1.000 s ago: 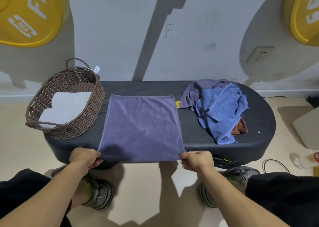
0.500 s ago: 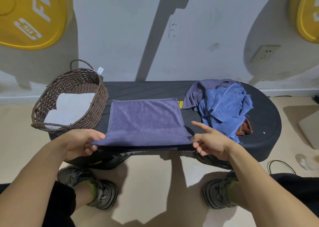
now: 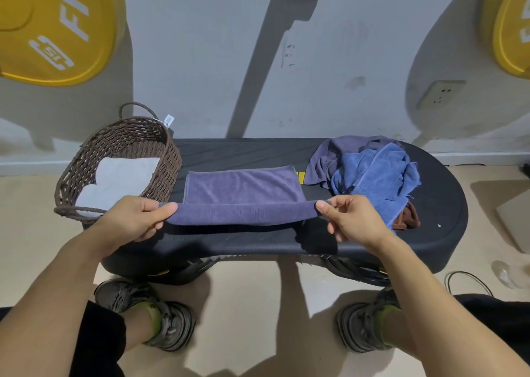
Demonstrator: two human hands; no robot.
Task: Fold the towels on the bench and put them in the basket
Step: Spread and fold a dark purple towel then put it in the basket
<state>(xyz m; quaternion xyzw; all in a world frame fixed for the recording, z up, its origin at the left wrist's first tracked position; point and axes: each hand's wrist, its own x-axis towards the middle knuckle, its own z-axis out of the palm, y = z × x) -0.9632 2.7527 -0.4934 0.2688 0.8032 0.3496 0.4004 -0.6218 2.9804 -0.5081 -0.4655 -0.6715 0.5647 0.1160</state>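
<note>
Even, moderately bright indoor light; soft multiple shadows on wall and floor. Focus sharp. Wide-angle bending at edges. No glare.

The purple towel lay flat on the black bench, its near edge lifted off the surface and stretched taut between the fingers of the left hand and the fingers of the right, one corner pinched at each. Beyond the right fingers sat a crumpled heap: a blue towel on top, a dull purple one behind, a brown one poking out below. Beyond the left fingers stood the brown woven basket, holding a folded white towel.
</note>
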